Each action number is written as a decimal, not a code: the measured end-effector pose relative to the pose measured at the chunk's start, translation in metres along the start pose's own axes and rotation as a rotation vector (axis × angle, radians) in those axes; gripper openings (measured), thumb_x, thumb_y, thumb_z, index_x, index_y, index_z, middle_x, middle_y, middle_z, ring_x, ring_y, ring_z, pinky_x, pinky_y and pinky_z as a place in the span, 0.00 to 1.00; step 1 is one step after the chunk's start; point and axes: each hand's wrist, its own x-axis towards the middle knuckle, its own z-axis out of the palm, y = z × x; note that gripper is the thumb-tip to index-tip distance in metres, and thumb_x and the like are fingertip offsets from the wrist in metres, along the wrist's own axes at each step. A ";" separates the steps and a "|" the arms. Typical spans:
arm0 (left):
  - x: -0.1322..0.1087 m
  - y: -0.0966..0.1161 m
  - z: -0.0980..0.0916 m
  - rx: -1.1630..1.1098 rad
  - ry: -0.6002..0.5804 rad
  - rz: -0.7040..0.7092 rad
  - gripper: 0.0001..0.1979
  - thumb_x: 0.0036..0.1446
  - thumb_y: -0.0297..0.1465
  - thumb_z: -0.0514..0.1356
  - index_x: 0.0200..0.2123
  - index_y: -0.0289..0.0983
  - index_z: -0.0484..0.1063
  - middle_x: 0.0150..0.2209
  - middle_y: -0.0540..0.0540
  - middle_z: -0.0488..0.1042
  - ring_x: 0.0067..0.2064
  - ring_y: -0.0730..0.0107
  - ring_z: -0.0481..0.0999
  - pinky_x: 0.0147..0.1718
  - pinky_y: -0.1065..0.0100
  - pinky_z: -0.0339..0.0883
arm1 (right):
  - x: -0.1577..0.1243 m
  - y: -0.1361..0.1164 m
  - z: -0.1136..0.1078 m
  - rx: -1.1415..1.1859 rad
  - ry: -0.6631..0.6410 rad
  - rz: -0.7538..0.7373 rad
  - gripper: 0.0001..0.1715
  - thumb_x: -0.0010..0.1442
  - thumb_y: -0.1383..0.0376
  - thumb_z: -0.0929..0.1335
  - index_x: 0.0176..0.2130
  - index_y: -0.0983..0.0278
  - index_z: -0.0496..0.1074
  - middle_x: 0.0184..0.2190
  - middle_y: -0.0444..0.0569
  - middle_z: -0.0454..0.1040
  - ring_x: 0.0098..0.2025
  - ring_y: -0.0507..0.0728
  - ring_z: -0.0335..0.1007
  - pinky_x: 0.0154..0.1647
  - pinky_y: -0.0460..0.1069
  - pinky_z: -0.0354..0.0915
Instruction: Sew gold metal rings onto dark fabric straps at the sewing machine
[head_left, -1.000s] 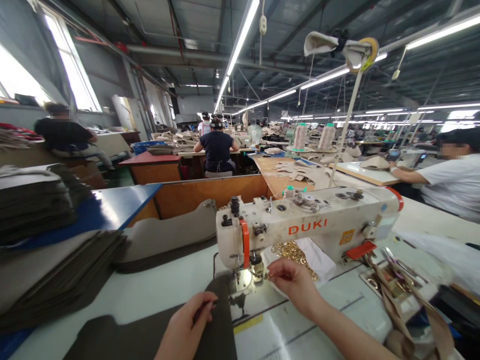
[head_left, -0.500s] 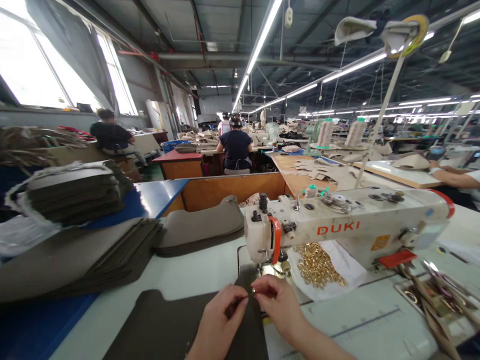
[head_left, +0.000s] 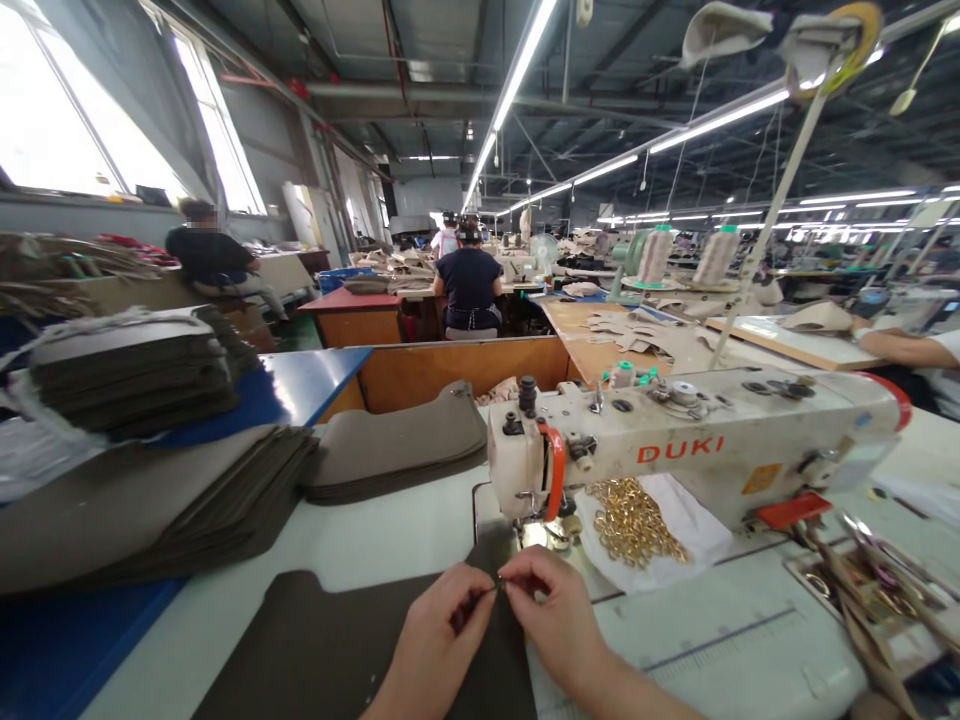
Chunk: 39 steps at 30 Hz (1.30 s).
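My left hand (head_left: 442, 625) pinches a thin dark strip, its end showing just past thumb and forefinger. Close beside it, my right hand (head_left: 551, 610) is closed in a pinch on a small shiny metal piece (head_left: 500, 581), mostly covered by the fingertips. Both hands hover over a dark brown-grey panel (head_left: 322, 640) lying flat on the sewing table. Just beyond the fingertips is the lit needle area of the white sewing machine (head_left: 675, 430). Gold metal rings (head_left: 637, 520) lie heaped on white sheeting right of the needle.
Stacked dark panels (head_left: 397, 440) lie behind the work, with larger stacks (head_left: 150, 490) on the left. On the right, a tray (head_left: 877, 600) holds scissors, straps and rings. A thread stand pole (head_left: 765, 240) rises behind the machine. A seated co-worker (head_left: 469, 280) is ahead.
My two hands' fingertips have come slightly closer together, and the metal piece now meets the end of the strip. The view has shifted a little; the panel stays under the hands.
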 end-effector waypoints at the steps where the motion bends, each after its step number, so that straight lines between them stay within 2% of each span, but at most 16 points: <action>1: 0.000 -0.001 0.000 -0.012 -0.013 0.001 0.09 0.55 0.31 0.54 0.25 0.41 0.70 0.24 0.52 0.73 0.25 0.72 0.71 0.26 0.74 0.65 | 0.000 0.000 0.000 -0.017 0.005 -0.021 0.09 0.48 0.72 0.64 0.28 0.63 0.73 0.26 0.45 0.73 0.30 0.53 0.68 0.30 0.46 0.63; 7: 0.000 -0.004 0.001 -0.054 -0.055 -0.049 0.08 0.54 0.30 0.54 0.25 0.40 0.71 0.24 0.52 0.72 0.25 0.72 0.70 0.26 0.73 0.65 | -0.001 -0.003 0.001 -0.004 0.032 -0.094 0.11 0.48 0.74 0.64 0.28 0.63 0.74 0.28 0.46 0.73 0.32 0.53 0.69 0.30 0.46 0.64; 13: -0.002 -0.006 0.003 -0.100 -0.064 -0.086 0.08 0.54 0.30 0.55 0.25 0.39 0.71 0.21 0.53 0.69 0.23 0.73 0.66 0.23 0.73 0.62 | -0.002 -0.002 0.000 0.028 0.022 -0.093 0.12 0.48 0.74 0.64 0.27 0.63 0.75 0.27 0.46 0.74 0.32 0.53 0.70 0.31 0.46 0.64; 16: -0.002 -0.007 0.003 -0.127 -0.055 -0.094 0.08 0.52 0.30 0.56 0.23 0.39 0.71 0.21 0.53 0.68 0.23 0.73 0.66 0.24 0.73 0.61 | -0.004 -0.005 0.001 0.004 -0.004 -0.117 0.13 0.48 0.75 0.64 0.28 0.63 0.76 0.29 0.48 0.74 0.33 0.53 0.70 0.33 0.46 0.65; 19: 0.000 -0.010 0.004 -0.267 -0.078 -0.192 0.06 0.51 0.31 0.57 0.24 0.39 0.72 0.20 0.54 0.68 0.22 0.74 0.66 0.24 0.72 0.61 | -0.005 -0.009 -0.001 0.011 -0.067 -0.117 0.15 0.49 0.75 0.64 0.32 0.63 0.77 0.31 0.49 0.73 0.34 0.54 0.70 0.34 0.47 0.64; 21: 0.002 -0.013 0.006 -0.425 -0.093 -0.264 0.03 0.49 0.31 0.59 0.28 0.38 0.71 0.21 0.54 0.70 0.22 0.74 0.68 0.24 0.72 0.63 | -0.005 -0.010 -0.002 0.093 -0.097 -0.059 0.15 0.50 0.73 0.64 0.35 0.62 0.78 0.32 0.49 0.73 0.35 0.55 0.70 0.33 0.47 0.65; 24: 0.004 -0.019 0.010 -0.619 -0.099 -0.322 0.07 0.45 0.31 0.63 0.30 0.38 0.69 0.23 0.53 0.73 0.23 0.73 0.70 0.24 0.72 0.65 | -0.005 -0.005 -0.003 0.250 -0.092 0.056 0.12 0.49 0.71 0.67 0.34 0.62 0.78 0.30 0.47 0.73 0.32 0.54 0.70 0.32 0.47 0.65; 27: 0.005 -0.018 0.011 -0.702 -0.099 -0.376 0.12 0.41 0.31 0.66 0.30 0.38 0.68 0.22 0.54 0.74 0.22 0.74 0.70 0.23 0.72 0.64 | -0.004 0.003 -0.003 0.346 -0.090 0.157 0.08 0.46 0.71 0.69 0.29 0.62 0.77 0.25 0.44 0.72 0.27 0.52 0.69 0.30 0.46 0.64; 30: 0.007 -0.014 0.008 -0.757 -0.125 -0.420 0.15 0.37 0.33 0.69 0.28 0.37 0.68 0.20 0.54 0.74 0.21 0.75 0.70 0.23 0.72 0.64 | -0.002 0.008 -0.002 0.389 -0.147 0.259 0.04 0.45 0.66 0.72 0.28 0.63 0.76 0.22 0.42 0.72 0.25 0.52 0.70 0.28 0.46 0.64; 32: 0.008 -0.012 0.004 -0.777 -0.151 -0.430 0.17 0.37 0.38 0.70 0.27 0.37 0.68 0.20 0.53 0.74 0.21 0.75 0.70 0.23 0.72 0.64 | 0.000 0.010 -0.002 0.424 -0.191 0.328 0.11 0.44 0.60 0.75 0.28 0.64 0.75 0.21 0.43 0.73 0.25 0.53 0.71 0.29 0.47 0.66; 35: 0.009 -0.010 -0.001 -0.771 -0.153 -0.426 0.20 0.43 0.47 0.66 0.30 0.36 0.72 0.20 0.51 0.75 0.23 0.73 0.72 0.24 0.72 0.64 | 0.002 0.009 -0.004 0.501 -0.201 0.408 0.21 0.40 0.52 0.77 0.29 0.65 0.74 0.23 0.46 0.75 0.27 0.54 0.73 0.31 0.49 0.68; 37: 0.009 -0.010 -0.003 -0.777 -0.170 -0.419 0.23 0.45 0.51 0.64 0.31 0.35 0.74 0.21 0.50 0.76 0.24 0.73 0.72 0.26 0.72 0.64 | 0.003 0.009 -0.004 0.535 -0.186 0.434 0.25 0.38 0.50 0.77 0.29 0.66 0.73 0.24 0.47 0.75 0.27 0.55 0.74 0.31 0.49 0.69; 39: 0.010 -0.010 -0.003 -0.805 -0.215 -0.416 0.24 0.43 0.51 0.66 0.31 0.35 0.75 0.22 0.49 0.76 0.25 0.73 0.71 0.26 0.72 0.64 | 0.004 0.008 -0.004 0.555 -0.170 0.438 0.27 0.36 0.50 0.78 0.28 0.66 0.73 0.23 0.47 0.75 0.26 0.54 0.74 0.30 0.49 0.69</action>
